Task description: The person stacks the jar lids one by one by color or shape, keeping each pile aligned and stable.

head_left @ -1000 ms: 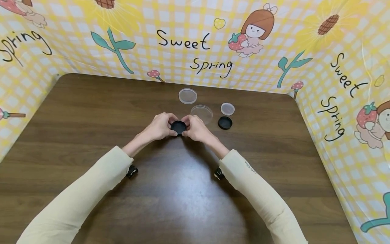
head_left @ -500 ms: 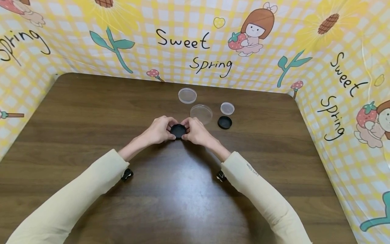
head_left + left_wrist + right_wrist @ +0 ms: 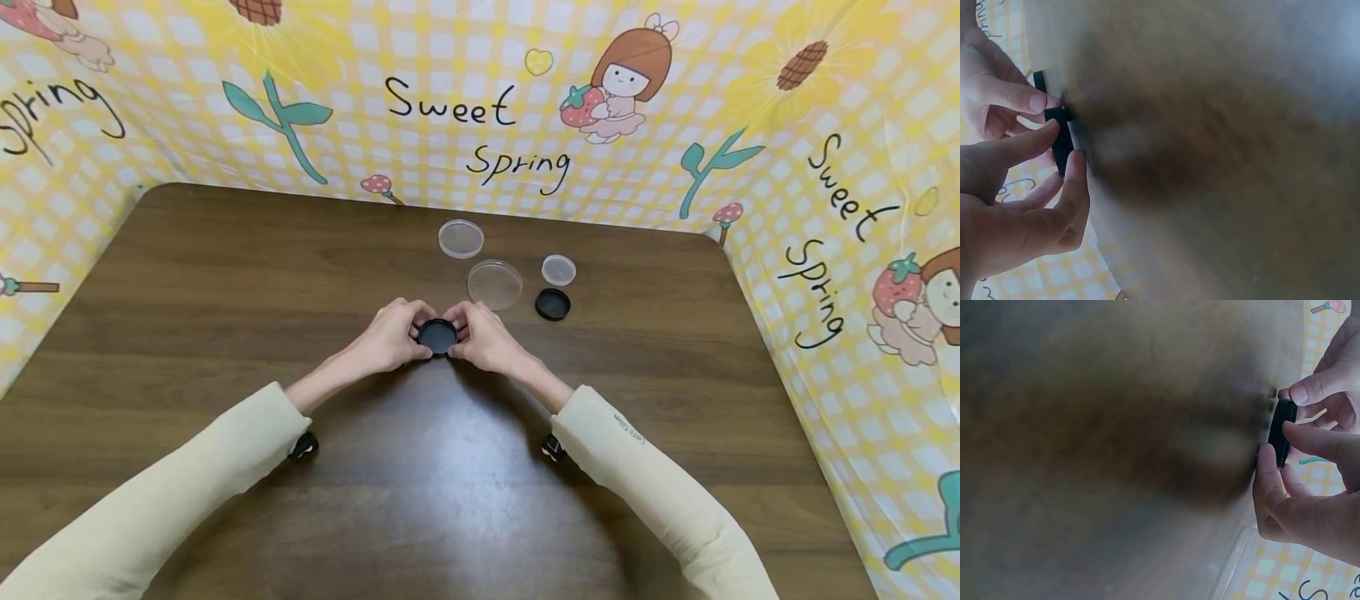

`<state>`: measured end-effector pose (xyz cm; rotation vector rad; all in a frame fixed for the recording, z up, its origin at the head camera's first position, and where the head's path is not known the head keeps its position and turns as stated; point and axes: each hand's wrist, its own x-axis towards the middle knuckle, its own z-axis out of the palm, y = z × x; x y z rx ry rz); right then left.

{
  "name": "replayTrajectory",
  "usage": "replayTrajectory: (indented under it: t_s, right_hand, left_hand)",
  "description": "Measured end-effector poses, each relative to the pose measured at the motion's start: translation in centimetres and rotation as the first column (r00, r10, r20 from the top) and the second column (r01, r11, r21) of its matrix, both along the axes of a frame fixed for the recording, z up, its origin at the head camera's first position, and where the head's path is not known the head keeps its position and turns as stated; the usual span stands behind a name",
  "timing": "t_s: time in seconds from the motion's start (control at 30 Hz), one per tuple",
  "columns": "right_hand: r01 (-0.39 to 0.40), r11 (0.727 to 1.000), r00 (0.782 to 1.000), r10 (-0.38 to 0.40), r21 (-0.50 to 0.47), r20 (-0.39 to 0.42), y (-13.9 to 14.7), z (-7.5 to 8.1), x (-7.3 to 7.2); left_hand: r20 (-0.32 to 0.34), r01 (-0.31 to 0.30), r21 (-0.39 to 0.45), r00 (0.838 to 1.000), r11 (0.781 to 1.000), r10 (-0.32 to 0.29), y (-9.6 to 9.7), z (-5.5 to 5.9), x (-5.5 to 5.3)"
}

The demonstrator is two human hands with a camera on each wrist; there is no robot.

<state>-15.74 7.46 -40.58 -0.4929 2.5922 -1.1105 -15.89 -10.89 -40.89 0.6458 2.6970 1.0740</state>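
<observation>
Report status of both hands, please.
Left hand and right hand pinch black lid together. Held above table. Nothing in the way.

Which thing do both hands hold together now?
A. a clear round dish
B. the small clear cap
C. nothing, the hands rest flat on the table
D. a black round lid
D. In the head view the left hand and the right hand pinch the black lid from both sides, while the clear dishes lie untouched on the table behind them.
</observation>
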Motion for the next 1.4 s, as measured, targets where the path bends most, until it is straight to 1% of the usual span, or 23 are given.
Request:
replayTrajectory:
  t_s: [0.2, 0.43, 0.53, 0.77, 1.03, 1.23, 1.4]
  right_hand:
    - [0.02, 1.0, 1.0, -0.019, -0.023, 0.019, 0.2, -0.2, 0.3]
    - [0.027, 0.999, 0.999, -0.026, -0.035, 0.03, 0.3, -0.4, 0.4]
    - [0.033, 0.999, 0.999, -0.032, -0.041, 0.02, 0.3, -0.5, 0.5]
    - [0.029, 0.999, 1.0, -0.029, -0.046, -0.012, 0.2, -0.6, 0.7]
    - [0.017, 0.999, 1.0, -0.017, -0.032, -0.006, 0.2, -0.6, 0.7]
    - [0.02, 0.999, 1.0, -0.02, -0.051, -0.003, 0.4, -0.6, 0.7]
    - [0.015, 0.998, 1.0, -0.015, -0.058, -0.004, 0.5, -0.6, 0.7]
  left_hand:
    - [0.011, -0.022, 0.015, 1.0, 1.0, 0.021, 0.0, -0.3, 0.4]
    - [0.073, -0.063, 0.04, 0.996, 0.997, 0.06, -0.1, -0.3, 0.8]
    - [0.08, -0.074, 0.054, 0.994, 0.996, 0.07, 0.0, -0.3, 1.0]
    - [0.066, -0.078, 0.044, 0.995, 0.996, 0.075, 0.0, -0.3, 1.3]
    - [0.054, -0.069, 0.042, 0.996, 0.997, 0.066, 0.0, -0.3, 1.4]
    - [0.089, -0.071, 0.052, 0.994, 0.996, 0.067, 0.0, -0.4, 1.3]
    - [0.093, -0.072, 0.046, 0.993, 0.996, 0.067, 0.0, -0.4, 1.4]
